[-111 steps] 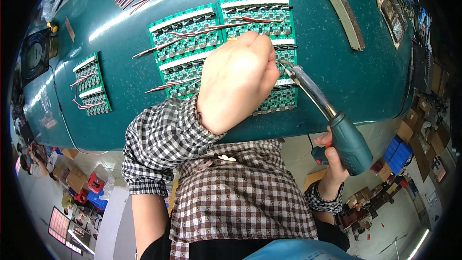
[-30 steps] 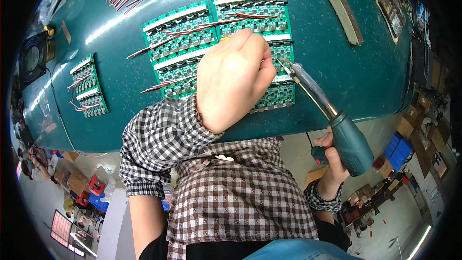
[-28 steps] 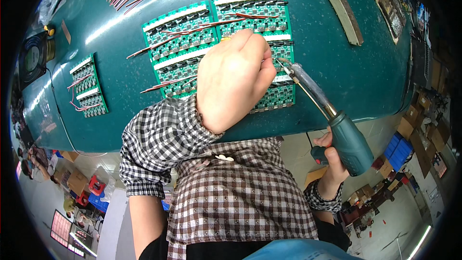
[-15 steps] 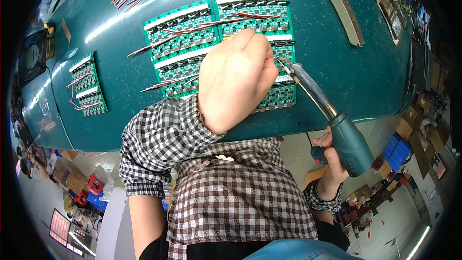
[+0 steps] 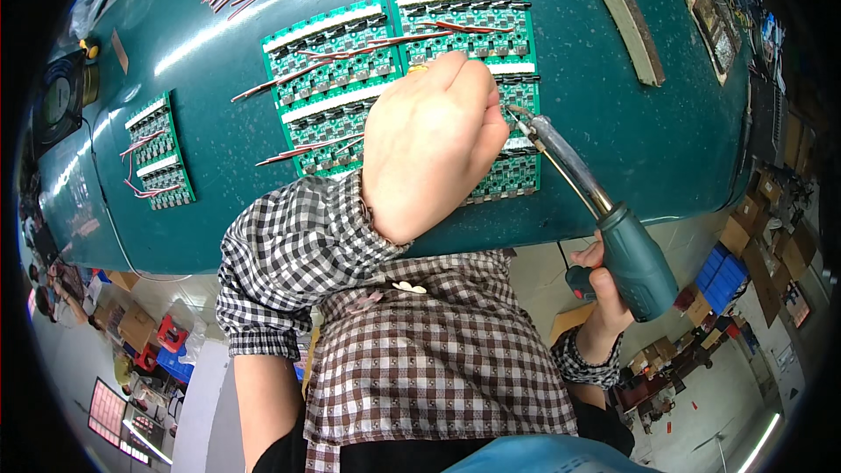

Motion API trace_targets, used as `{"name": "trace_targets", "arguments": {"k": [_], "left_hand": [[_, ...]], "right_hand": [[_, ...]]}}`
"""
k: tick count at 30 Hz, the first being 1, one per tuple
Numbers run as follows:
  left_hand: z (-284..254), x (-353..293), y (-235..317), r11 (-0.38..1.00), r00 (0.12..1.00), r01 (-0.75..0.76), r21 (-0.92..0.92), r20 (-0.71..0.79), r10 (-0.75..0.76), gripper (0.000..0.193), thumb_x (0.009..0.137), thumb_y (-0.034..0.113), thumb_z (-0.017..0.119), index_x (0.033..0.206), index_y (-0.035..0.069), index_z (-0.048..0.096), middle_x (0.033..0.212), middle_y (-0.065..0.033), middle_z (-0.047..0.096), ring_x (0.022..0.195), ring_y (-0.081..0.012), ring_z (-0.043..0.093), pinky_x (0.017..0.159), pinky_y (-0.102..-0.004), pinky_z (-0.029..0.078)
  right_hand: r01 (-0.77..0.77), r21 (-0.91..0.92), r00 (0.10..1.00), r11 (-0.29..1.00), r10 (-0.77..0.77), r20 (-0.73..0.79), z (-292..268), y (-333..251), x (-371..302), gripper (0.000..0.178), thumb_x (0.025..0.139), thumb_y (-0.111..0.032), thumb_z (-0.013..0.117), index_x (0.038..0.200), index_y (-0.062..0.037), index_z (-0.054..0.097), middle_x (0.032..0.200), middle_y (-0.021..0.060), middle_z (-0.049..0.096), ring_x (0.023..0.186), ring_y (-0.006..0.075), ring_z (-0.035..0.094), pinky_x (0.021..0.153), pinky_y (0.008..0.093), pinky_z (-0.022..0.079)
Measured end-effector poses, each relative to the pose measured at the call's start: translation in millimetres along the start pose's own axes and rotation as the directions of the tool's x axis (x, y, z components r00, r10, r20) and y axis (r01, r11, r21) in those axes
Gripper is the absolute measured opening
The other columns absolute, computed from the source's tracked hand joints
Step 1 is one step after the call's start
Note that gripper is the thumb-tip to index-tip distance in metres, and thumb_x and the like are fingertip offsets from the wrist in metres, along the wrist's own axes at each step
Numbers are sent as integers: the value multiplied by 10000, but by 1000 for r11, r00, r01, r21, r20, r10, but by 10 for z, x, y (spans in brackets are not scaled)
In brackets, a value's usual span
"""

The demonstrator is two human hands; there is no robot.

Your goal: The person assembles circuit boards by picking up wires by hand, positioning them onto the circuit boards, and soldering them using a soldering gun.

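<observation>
Two hands: right hand (image 5: 604, 298) grips soldering iron (image 5: 604, 219).

Centre panel (image 5: 350, 70): on the bench (image 5: 613, 140), under the left hand (image 5: 429, 149).
Small panel (image 5: 158, 153): far left.
Soldering iron (image 5: 604, 228): right.
</observation>
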State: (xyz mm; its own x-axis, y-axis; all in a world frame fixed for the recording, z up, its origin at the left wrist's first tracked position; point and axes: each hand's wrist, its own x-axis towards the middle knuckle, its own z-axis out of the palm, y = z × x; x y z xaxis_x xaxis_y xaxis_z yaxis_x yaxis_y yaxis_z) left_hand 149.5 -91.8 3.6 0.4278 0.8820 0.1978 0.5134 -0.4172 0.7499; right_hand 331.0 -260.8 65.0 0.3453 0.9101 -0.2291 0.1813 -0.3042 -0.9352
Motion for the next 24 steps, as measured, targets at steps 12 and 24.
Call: {"name": "trace_targets", "arguments": {"k": [12,24], "left_hand": [[0,3,-1,1000,1000,-5,3,-9,5,129,672,-12,628,713,26,512,661,-71,518,557,-216,525,497,-315,422],[6,9,7,1000,1000,-4,5,-8,4,132,667,-16,628,710,27,511,657,-71,514,554,-218,524,494,-316,420]], "right_hand": [[23,39,1000,999,-23,-16,-1,-10,-7,555,797,-200,671,1158,169,467,794,151,572,700,226,578,647,387,547],[28,-26,1000,999,-28,3,-26,27,-19,571,788,-200,673,1167,171,462,763,146,569,684,234,579,651,394,544]]}}
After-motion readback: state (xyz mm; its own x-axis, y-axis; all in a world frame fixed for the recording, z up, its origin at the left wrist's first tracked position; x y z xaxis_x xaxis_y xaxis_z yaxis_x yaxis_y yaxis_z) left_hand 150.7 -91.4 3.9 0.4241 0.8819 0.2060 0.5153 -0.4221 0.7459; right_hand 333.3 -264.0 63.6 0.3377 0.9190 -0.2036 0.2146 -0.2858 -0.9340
